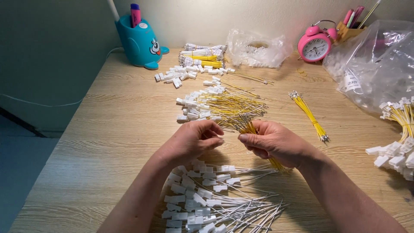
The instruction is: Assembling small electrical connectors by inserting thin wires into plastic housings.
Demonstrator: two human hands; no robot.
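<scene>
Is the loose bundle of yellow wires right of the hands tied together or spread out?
Bunched, not spread: the yellow wire bundle lies as one tight strand on the table. No tie is visible, so tied or not, cannot tell.

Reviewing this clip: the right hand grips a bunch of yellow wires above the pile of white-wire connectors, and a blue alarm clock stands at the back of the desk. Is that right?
Not quite. The alarm clock is pink, not blue, as the head view shows; the blue thing at the back is the pen holder. The rest stands: the right hand grips a bunch of yellow wires above the pile of white-wire connectors on the desk.
</scene>
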